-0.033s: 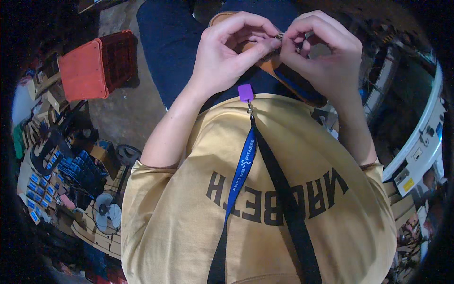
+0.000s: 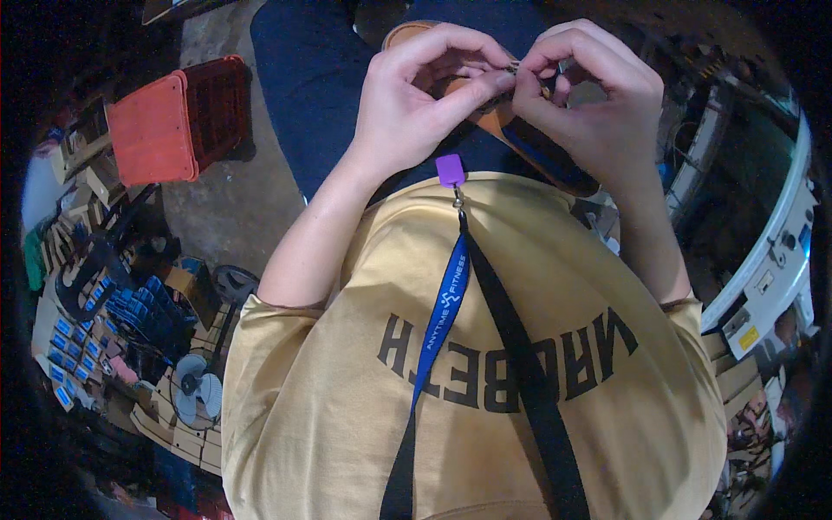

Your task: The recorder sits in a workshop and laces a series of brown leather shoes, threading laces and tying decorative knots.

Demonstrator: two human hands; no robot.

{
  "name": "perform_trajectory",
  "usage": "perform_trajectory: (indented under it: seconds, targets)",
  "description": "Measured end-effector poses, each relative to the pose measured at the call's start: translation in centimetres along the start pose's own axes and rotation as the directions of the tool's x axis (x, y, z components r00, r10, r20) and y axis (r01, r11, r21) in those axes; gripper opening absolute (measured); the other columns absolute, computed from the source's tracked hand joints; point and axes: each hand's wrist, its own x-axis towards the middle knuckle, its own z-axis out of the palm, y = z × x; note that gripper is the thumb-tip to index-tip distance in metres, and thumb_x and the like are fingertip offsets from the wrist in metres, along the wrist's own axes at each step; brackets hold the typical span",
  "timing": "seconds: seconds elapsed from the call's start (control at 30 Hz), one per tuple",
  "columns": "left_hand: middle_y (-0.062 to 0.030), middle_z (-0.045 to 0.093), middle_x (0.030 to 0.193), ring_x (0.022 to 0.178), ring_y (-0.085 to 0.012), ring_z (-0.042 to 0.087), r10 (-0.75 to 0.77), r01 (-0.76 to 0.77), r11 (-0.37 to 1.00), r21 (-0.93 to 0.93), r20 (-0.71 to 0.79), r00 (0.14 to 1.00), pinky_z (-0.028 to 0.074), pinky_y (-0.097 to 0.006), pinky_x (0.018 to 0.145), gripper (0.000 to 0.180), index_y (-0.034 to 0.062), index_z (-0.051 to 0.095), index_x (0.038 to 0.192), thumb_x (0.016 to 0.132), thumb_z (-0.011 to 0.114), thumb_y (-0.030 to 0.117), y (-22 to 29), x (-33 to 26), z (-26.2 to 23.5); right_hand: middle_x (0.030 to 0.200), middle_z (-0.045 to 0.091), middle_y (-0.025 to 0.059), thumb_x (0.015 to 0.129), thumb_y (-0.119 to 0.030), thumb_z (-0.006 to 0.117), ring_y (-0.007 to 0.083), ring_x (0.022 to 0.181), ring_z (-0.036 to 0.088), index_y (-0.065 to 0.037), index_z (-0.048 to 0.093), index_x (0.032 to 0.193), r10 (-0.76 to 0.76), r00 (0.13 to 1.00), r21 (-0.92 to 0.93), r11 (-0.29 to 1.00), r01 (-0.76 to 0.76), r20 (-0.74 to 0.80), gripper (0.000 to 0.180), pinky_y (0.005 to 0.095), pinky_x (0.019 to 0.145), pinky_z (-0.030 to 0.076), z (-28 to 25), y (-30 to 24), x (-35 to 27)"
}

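Over my lap, my left hand [image 2: 431, 97] and my right hand [image 2: 593, 91] meet fingertip to fingertip. Thumb and forefinger of each are pinched on a small metallic piece [image 2: 515, 68], mostly covered by the fingers and too small to name. The remaining fingers curl loosely inward. Beneath the hands, a long tan-brown thing [image 2: 491, 121] with rounded ends and a dark inner part lies across my dark trousers [image 2: 303, 95]; its kind is hard to tell. A purple tag [image 2: 450, 170] hangs from the blue and black lanyard [image 2: 446, 295] on my chest, just below the hands.
A red plastic crate [image 2: 156, 130] stands on the floor to the left. Farther down that side are a fan [image 2: 197, 390], a small wheel [image 2: 234, 282] and stacked blue-marked boxes [image 2: 74, 351]. A white machine with a curved edge [image 2: 763, 277] stands at the right.
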Motion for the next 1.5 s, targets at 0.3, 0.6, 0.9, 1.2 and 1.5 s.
perform_trajectory:
  seconds: [0.3,0.6,0.9,1.2,1.5]
  targets:
    - [-0.0093,0.077,0.099,0.095,-0.0184,0.074,0.238,-0.208,0.918,0.337,-0.049,0.97,0.057,-0.03,0.087,0.015,0.0001,0.077,0.099,0.084,0.08,-0.001,0.1,0.3,-0.1,0.095,0.069,0.0044,0.085,0.004,0.078,0.0063,0.08,0.064,0.001,0.073,0.09,0.146,0.988,0.183,0.971,-0.154,0.059,0.008,0.0191,0.063,0.051,0.0,0.6,-0.7]
    - [-0.0096,0.075,0.106,0.095,-0.0175,0.074,0.011,-0.01,1.0,0.026,-0.034,0.999,0.06,-0.029,0.088,0.018,-0.0018,0.073,0.107,0.089,0.077,-0.002,-0.1,0.0,-0.1,0.102,0.07,0.009,0.09,0.005,0.074,0.013,0.09,0.068,0.005,0.074,0.102,0.268,0.935,0.525,0.775,-0.351,0.231,0.012,0.0242,0.08,0.056,-0.3,3.6,-1.3]
    - [-0.012,0.074,0.105,0.097,-0.0184,0.076,-0.069,0.057,0.989,-0.133,-0.088,0.994,0.062,-0.026,0.087,0.02,-0.0061,0.07,0.11,0.091,0.075,-0.003,0.0,0.6,-0.5,0.111,0.07,0.0109,0.093,0.004,0.071,0.0145,0.097,0.069,0.006,0.074,0.107,0.27,0.944,0.57,0.753,-0.33,0.19,0.014,0.0257,0.089,0.056,0.7,3.7,-1.2]
    - [-0.0149,0.074,0.11,0.099,-0.021,0.075,-0.11,0.112,0.985,-0.129,0.023,0.994,0.062,-0.032,0.091,0.023,-0.0065,0.069,0.112,0.09,0.074,-0.008,0.0,1.0,0.1,0.115,0.068,0.0132,0.094,0.007,0.07,0.016,0.102,0.068,0.007,0.072,0.111,0.237,0.952,0.61,0.731,-0.306,0.194,0.017,0.0267,0.092,0.056,0.5,5.6,-1.8]
    - [-0.0114,0.077,0.106,0.097,-0.0168,0.074,-0.089,0.089,0.996,-0.006,-0.049,0.995,0.061,-0.028,0.088,0.022,-0.0033,0.074,0.113,0.092,0.075,-0.002,0.2,1.0,-0.5,0.113,0.07,0.0135,0.093,0.005,0.072,0.0144,0.101,0.069,0.008,0.069,0.115,0.355,0.905,0.65,0.635,-0.418,0.236,0.022,0.0262,0.092,0.058,1.1,6.0,-1.6]
